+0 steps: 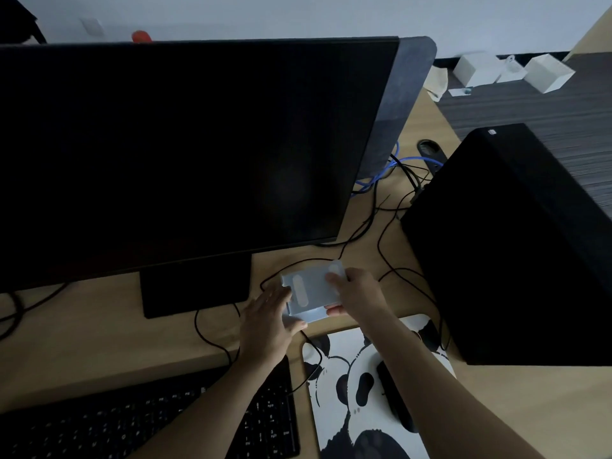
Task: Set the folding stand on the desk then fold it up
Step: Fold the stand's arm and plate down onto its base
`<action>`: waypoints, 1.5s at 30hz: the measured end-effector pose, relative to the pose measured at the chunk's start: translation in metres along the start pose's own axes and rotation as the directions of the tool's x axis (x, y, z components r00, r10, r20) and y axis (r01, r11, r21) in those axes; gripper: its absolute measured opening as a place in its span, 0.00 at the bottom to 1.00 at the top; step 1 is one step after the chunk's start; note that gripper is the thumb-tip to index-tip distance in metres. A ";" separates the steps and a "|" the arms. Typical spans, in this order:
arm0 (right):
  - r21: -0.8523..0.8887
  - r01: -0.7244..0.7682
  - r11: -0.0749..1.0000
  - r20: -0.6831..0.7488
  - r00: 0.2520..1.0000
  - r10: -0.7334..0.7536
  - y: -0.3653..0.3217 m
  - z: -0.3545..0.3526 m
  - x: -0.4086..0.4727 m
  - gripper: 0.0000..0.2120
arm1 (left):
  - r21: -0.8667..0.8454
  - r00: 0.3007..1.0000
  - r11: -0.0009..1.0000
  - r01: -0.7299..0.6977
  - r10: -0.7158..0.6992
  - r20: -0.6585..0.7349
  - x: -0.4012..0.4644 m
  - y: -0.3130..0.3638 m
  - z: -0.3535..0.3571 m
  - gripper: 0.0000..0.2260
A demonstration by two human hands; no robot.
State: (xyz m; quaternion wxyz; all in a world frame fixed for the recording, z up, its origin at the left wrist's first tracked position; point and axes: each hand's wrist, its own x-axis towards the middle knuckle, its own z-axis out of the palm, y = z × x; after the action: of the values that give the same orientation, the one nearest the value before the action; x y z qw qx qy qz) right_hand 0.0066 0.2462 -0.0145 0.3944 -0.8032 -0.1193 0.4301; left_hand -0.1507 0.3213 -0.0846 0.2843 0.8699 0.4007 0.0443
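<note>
Hands grip folding stand; underside hidden, mouse half-covered by forearm.

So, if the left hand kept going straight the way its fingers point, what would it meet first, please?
Probably the folding stand it already touches; beyond that, the monitor base, though depth is unclear. The left hand points up-right.
</note>
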 end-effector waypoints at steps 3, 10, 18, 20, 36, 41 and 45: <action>-0.060 0.013 0.998 -0.015 1.000 -0.014 0.001 0.000 -0.002 0.15 | -0.146 0.998 0.988 0.058 -0.057 0.014 -0.001 -0.003 -0.010 0.37; -0.162 0.059 0.985 -0.056 0.996 -0.069 -0.004 0.009 -0.008 0.14 | -0.499 0.948 0.827 0.260 -0.120 0.295 0.010 -0.017 -0.042 0.33; -0.456 0.176 0.872 -0.110 0.961 -0.252 -0.006 0.046 -0.017 0.13 | -0.680 0.950 0.686 0.258 -0.310 0.048 0.010 -0.016 -0.039 0.19; -0.481 0.169 0.860 -0.117 0.960 -0.254 -0.005 0.051 -0.017 0.12 | -0.639 0.951 0.743 0.199 -0.304 -0.057 0.008 -0.011 -0.041 0.17; -0.031 0.074 0.997 -0.185 0.980 -0.079 0.019 0.034 -0.028 0.26 | -0.343 0.992 0.935 0.088 -0.052 0.112 0.034 0.006 -0.040 0.22; -0.029 0.108 0.994 -0.075 0.991 -0.110 0.024 0.039 -0.035 0.06 | -0.283 0.990 0.958 0.044 -0.003 0.141 0.041 0.023 -0.041 0.17; -0.031 0.171 0.985 -0.114 0.978 -0.174 0.015 0.016 -0.032 0.08 | -0.361 0.993 0.927 0.104 -0.074 0.097 0.040 0.037 -0.049 0.08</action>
State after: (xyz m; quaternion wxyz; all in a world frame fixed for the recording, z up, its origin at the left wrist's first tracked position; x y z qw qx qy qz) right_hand -0.0270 0.2274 -0.0118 0.4282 -0.8175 -0.1699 0.3457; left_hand -0.1138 0.3534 -0.0301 0.4587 0.7840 0.4125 0.0696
